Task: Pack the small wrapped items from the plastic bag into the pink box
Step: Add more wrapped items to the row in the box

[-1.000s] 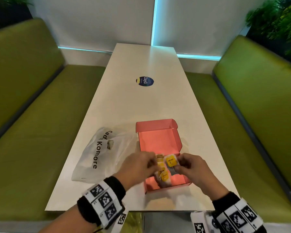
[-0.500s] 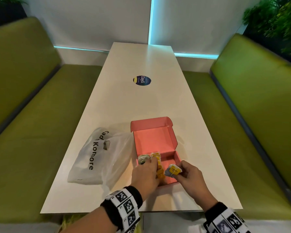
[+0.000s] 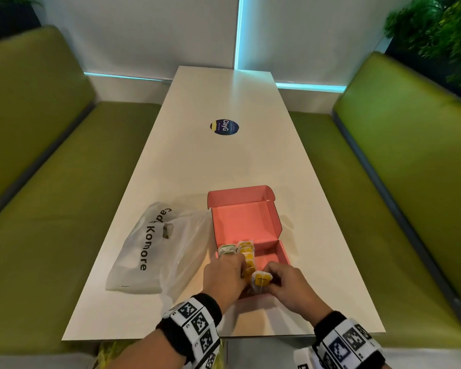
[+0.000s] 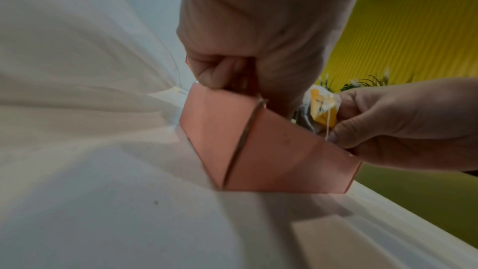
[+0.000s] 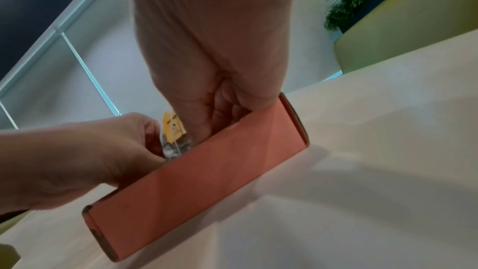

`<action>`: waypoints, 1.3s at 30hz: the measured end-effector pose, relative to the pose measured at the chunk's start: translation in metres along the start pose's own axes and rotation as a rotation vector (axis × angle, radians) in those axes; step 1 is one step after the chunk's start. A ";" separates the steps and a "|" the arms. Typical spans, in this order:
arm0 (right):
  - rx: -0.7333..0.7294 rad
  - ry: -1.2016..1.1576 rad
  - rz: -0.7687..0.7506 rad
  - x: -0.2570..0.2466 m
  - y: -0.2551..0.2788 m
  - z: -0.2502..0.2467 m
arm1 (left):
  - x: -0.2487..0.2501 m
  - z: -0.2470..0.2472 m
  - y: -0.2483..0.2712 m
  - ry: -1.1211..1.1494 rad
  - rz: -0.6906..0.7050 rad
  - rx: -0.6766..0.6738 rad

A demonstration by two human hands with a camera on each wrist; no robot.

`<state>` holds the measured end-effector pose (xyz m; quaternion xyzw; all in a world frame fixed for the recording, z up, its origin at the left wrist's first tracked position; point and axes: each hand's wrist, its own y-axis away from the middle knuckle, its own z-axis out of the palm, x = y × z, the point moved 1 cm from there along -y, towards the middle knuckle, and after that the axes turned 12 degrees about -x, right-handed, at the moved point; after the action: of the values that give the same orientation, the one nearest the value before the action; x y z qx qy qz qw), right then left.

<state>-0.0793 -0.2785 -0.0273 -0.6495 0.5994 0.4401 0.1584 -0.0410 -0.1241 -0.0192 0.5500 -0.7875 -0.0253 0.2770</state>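
Right grip (image 3: pixel 290 284) pinches a yellow-tagged tea bag (image 3: pixel 262 279) over the pink box (image 3: pixel 284 251); left grip (image 3: pixel 225 275) curls into the box on a row of tea bags (image 3: pixel 246 255). Box and plastic bag (image 3: pixel 155 249) sit near the tabletop's (image 3: pixel 224 161) front edge.

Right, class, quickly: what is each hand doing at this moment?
Left hand: fingers curled down onto the row of packets in the pink box.
Right hand: pinching one yellow-labelled packet.
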 end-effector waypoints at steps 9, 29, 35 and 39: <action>-0.134 0.168 0.086 -0.011 -0.010 0.001 | -0.004 0.003 -0.001 0.073 -0.009 0.048; 0.043 0.124 0.134 -0.009 -0.017 0.020 | -0.014 -0.005 -0.004 0.201 0.046 0.014; 0.141 0.144 0.175 -0.008 -0.014 0.024 | -0.016 -0.011 -0.001 0.236 0.103 0.012; 0.181 0.140 0.118 -0.017 -0.009 0.021 | -0.023 -0.023 0.016 0.286 0.100 0.128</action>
<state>-0.0769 -0.2500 -0.0290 -0.6253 0.6835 0.3464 0.1479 -0.0382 -0.0911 -0.0038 0.5246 -0.7663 0.1174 0.3517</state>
